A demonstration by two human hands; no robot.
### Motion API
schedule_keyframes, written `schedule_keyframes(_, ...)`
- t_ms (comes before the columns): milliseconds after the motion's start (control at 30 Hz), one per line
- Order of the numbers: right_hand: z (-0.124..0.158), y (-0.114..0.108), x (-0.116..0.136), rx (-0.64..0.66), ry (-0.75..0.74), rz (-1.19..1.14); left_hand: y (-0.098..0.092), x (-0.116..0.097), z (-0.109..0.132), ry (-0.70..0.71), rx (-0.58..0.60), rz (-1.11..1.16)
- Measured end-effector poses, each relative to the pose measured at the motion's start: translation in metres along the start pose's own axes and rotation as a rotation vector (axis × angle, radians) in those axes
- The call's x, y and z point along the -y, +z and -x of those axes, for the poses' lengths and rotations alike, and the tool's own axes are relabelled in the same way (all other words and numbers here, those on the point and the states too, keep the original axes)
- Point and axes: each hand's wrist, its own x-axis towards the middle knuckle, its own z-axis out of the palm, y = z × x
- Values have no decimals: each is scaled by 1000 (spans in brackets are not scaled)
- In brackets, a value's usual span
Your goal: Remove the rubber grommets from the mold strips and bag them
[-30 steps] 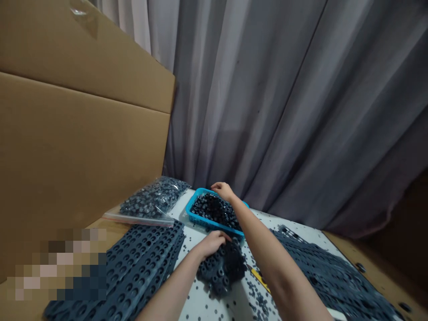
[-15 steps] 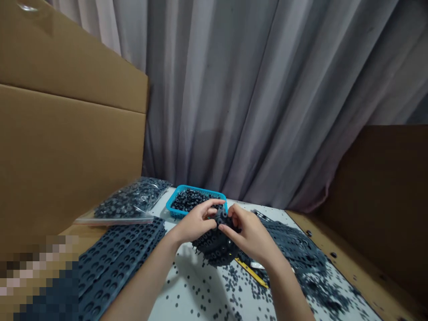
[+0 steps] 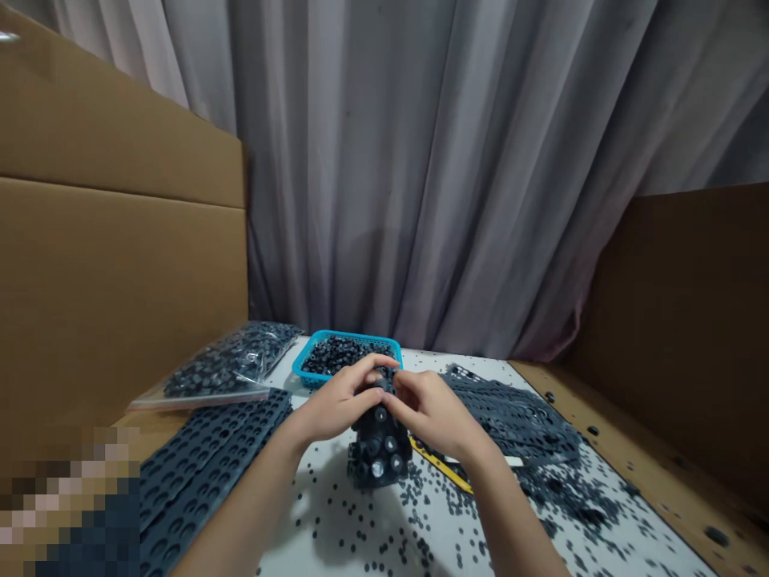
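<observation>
"What's leftmost?"

"A clear bag (image 3: 234, 361) of small dark bits, then dimpled mats (image 3: 210, 481). Then the blue basket (image 3: 308, 380), just beyond my hands."

"And your fingers?"

"My left hand (image 3: 341, 401) is clamped on the top of a dark studded piece (image 3: 378, 457), seemingly held above the white table (image 3: 318, 553). My right hand (image 3: 436, 409) pinches its other side, thumbs nearly meeting."

"Which step?"

"Working its top edge, I'd judge. The next move calls for one hand steadying; pressing or pulling, I can't tell."

"Further right?"

"A yellow tool (image 3: 448, 471), then dark sheets (image 3: 510, 417)."
</observation>
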Motion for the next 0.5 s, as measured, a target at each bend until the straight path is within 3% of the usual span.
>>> schedule_keyframes(133,0,2,-1,108,28,-74,2,0,0,-47,70,23)
schedule_keyframes(267,-6,13,-13,274,103,-574,10,7,-6,-114,52,385)
schedule_keyframes(367,-14,30,-22,218,193,-956,21,14,-14,-165,-117,701)
schedule_keyframes(500,-24,50,-33,-6,228,-1274,34,24,-24,-218,-405,977)
